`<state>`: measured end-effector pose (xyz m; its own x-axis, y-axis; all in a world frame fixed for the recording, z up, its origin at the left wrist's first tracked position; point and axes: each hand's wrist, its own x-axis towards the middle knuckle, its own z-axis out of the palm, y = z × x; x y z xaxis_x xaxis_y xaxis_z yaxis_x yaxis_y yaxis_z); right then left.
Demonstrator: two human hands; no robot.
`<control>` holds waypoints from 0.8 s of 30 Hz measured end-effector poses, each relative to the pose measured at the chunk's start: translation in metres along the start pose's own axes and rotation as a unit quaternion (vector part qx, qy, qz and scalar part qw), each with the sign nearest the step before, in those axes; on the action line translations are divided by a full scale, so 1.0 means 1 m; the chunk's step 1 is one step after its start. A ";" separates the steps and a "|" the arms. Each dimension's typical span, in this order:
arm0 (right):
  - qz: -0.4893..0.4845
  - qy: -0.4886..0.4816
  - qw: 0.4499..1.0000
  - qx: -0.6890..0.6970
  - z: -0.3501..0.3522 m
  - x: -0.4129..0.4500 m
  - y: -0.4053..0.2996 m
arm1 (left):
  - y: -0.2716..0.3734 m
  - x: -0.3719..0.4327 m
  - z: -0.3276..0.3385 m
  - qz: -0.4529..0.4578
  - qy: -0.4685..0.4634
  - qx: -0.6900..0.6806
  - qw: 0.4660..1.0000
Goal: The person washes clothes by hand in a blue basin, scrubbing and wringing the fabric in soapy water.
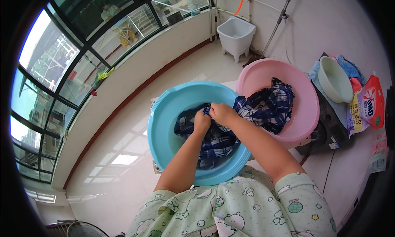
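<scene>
Both my hands grip one dark blue plaid cloth (pixel 220 141) above a light blue plastic basin (pixel 163 113). My left hand (pixel 202 122) is closed on a bunched part of it, and my right hand (pixel 222 114) clenches the fabric just beside, the two fists nearly touching. Part of the cloth lies in water in the blue basin. More plaid fabric (pixel 271 105) passes behind my right hand over the rim into a pink plastic basin (pixel 304 82). Whether it is all one piece cannot be told.
A white mop sink (pixel 236 30) stands by the far wall, with a mop (pixel 276 27) leaning near it. At the right, a pale green bowl (pixel 334 79) and an OMO detergent bag (pixel 367 104) rest on a dark appliance (pixel 330 122). A fan (pixel 86 229) is at lower left.
</scene>
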<state>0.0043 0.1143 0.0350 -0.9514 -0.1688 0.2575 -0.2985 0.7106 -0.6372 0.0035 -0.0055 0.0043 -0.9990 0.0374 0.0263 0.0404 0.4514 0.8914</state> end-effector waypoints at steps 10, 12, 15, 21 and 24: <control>-0.009 -0.022 0.999 0.029 -0.005 -0.003 0.001 | 0.017 -0.003 -0.007 -0.015 -0.015 0.054 0.998; 0.044 0.028 0.999 0.004 -0.007 0.006 0.004 | 0.027 -0.016 0.005 0.052 -0.088 0.129 0.986; 0.043 0.045 0.998 0.013 -0.003 0.006 0.002 | 0.012 -0.015 0.010 0.042 -0.039 0.192 0.980; 0.029 0.060 0.998 0.013 0.001 0.002 0.011 | 0.024 -0.011 0.008 0.019 -0.009 0.140 0.990; 0.064 0.062 0.996 -0.011 0.003 0.008 0.005 | 0.024 -0.016 0.005 0.023 -0.066 0.127 0.989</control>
<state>-0.0053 0.1143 0.0318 -0.9647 0.0092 0.2633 -0.1717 0.7361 -0.6548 0.0203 0.0087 0.0228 -0.9850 0.1721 -0.0112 0.1061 0.6559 0.7474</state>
